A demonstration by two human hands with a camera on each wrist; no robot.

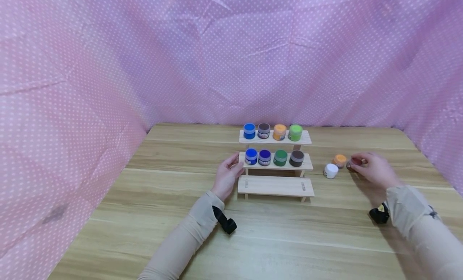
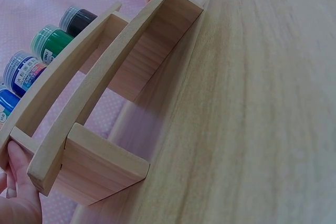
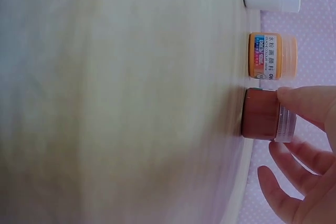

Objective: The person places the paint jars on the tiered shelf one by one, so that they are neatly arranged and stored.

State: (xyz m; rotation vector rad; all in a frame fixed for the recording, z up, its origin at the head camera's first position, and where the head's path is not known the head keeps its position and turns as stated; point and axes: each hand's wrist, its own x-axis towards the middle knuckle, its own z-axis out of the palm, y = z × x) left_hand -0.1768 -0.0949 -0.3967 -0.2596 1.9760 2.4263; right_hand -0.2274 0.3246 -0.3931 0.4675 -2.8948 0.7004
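My left hand holds the left end of the middle step of a three-step wooden stand. Its thumb presses near the step's support in the left wrist view, and part of the hand lies out of that frame. To the right of the stand, my right hand pinches the clear lid of a reddish-brown paint jar between thumb and fingers. The jar is upright at the table surface. Close to it stand an orange paint jar and a white paint jar.
Blue, brown, orange and light green jars line the top step. On the middle step are blue, purple, dark green and dark brown jars. The bottom step is bare wood. A pink dotted cloth hangs behind the wooden table.
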